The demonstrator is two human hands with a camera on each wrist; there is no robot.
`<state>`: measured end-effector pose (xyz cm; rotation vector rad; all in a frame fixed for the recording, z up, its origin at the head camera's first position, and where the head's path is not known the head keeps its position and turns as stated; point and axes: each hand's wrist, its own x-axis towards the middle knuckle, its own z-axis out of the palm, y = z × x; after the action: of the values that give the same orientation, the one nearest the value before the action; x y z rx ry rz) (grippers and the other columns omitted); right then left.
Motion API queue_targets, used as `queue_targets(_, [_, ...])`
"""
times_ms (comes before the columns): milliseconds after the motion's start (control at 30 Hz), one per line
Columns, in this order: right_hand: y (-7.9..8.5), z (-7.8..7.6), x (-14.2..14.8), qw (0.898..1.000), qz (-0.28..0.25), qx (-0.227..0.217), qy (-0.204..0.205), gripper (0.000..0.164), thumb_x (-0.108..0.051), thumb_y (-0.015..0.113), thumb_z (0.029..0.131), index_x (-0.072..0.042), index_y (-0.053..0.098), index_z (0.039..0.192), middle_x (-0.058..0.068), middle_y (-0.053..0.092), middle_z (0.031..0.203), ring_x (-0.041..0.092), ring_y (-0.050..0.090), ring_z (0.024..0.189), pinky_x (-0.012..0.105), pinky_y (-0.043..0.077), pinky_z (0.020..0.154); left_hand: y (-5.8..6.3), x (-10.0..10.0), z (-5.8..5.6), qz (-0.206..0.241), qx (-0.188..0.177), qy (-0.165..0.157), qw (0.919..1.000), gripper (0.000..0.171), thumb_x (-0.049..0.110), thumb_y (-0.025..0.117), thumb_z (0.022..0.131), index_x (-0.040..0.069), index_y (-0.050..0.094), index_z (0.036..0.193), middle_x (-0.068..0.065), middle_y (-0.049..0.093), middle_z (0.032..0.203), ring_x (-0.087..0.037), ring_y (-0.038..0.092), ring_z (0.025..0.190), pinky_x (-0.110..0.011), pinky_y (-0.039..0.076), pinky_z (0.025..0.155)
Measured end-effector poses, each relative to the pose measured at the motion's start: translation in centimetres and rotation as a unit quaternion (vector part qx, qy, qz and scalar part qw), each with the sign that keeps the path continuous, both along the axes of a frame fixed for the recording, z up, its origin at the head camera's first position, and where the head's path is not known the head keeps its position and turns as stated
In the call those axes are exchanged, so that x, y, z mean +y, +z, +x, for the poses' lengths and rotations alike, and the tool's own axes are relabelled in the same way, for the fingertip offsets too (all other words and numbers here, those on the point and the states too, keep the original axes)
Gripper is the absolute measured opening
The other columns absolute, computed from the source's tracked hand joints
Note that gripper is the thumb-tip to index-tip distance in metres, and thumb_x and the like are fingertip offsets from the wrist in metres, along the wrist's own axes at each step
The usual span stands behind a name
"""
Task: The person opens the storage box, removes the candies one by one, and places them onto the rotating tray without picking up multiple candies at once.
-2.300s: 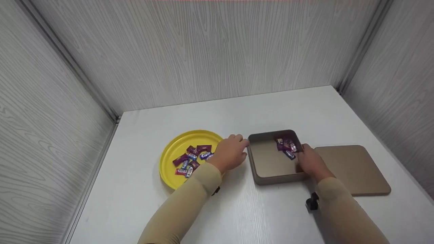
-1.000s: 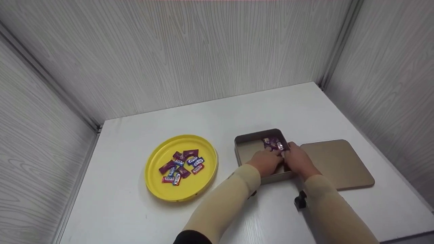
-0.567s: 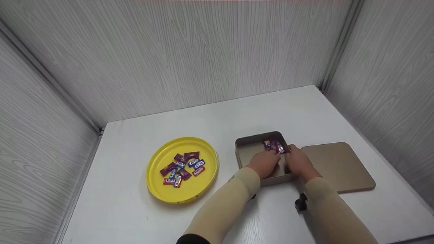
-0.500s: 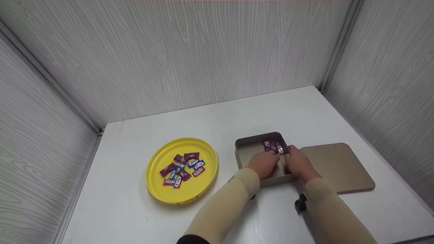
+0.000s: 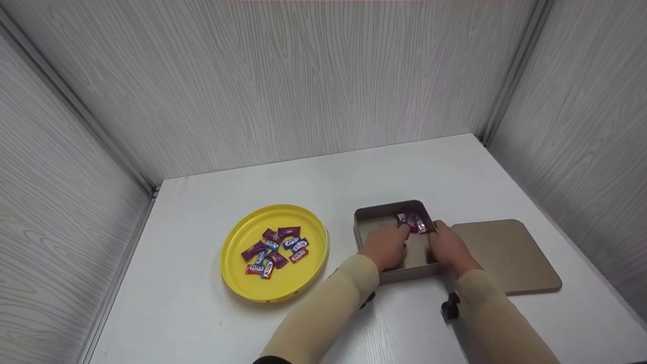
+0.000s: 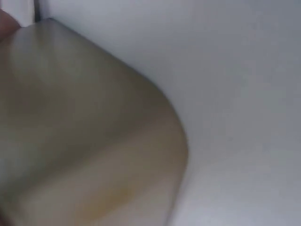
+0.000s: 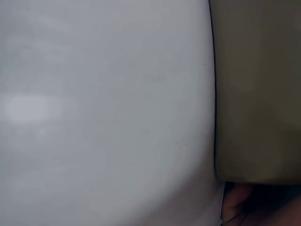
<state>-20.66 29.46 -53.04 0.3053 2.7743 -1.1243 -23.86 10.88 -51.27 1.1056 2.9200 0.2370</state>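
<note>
In the head view, an open bronze-brown square tin [image 5: 404,274] stands on the white table right of centre. Several wrapped candies [image 5: 413,221] lie in its far right corner. My left hand [image 5: 386,246] reaches into the tin with its fingers bent, just short of the candies. Its fingertips are hidden, so whether they hold anything cannot be told. My right hand [image 5: 449,247] grips the tin's right wall. The left wrist view shows a blurred rounded corner of the tin [image 6: 117,108]. Fingers [image 7: 235,200] show at the bottom of the right wrist view.
A yellow round plate [image 5: 232,275] holding several purple, blue and red wrapped candies sits to the left. The flat brown lid [image 5: 510,258] lies right of the tin, beyond my right hand. Grey wood-grain panels [image 5: 303,81] enclose the table's back and sides.
My left hand went from beside the plate into the tin, then drew slightly back left. The blue candy seen lying nearer in the tin is no longer visible. My right hand keeps its grip.
</note>
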Motion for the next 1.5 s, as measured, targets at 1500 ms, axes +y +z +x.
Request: queue_targets(1500, [0.6,-0.2,1.5,1.0,0.009,0.016,0.02,0.043,-0.016,0.028,0.104,0.01,0.041,0.136,0.025,0.056,0.112,0.037,0.052,0.097,0.051,0.044,0.08,2.0,-23.3,-2.2,0.022,-0.105,0.201,0.9736,0.039,0.008,0.061,0.099,0.014,0.06,0.138,-0.005,0.063,0.125,-0.023,0.059,0.117,-0.043,0.044,0.106])
